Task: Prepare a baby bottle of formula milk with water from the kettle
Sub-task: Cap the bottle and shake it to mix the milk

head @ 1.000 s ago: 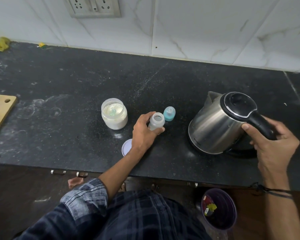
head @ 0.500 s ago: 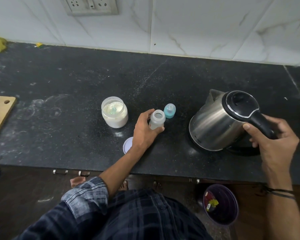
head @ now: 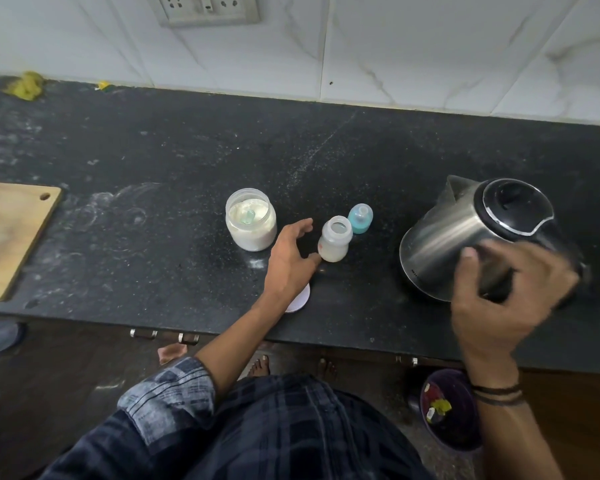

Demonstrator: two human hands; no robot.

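A small open baby bottle (head: pixel 335 241) with white liquid in it stands upright on the black counter (head: pixel 153 161). My left hand (head: pixel 290 259) lies just left of it with fingers spread; the thumb tip touches the bottle's base. Behind the bottle stands its teal teat cap (head: pixel 360 219). To the left is an open jar of formula powder (head: pixel 250 221) with a scoop inside. The steel kettle (head: pixel 461 233) sits tilted at the right, spout toward the wall. My right hand (head: pixel 510 299), blurred, curls round its black handle, which is mostly hidden.
A white jar lid (head: pixel 301 300) lies under my left wrist near the counter's front edge. A wooden cutting board (head: pixel 11 237) lies at the far left. A wall socket (head: pixel 207 8) is above. A purple bin (head: pixel 451 410) stands on the floor below the kettle.
My left hand has let go of the bottle and spread its fingers beside it. My right hand has shifted on the kettle handle and is blurred with motion.
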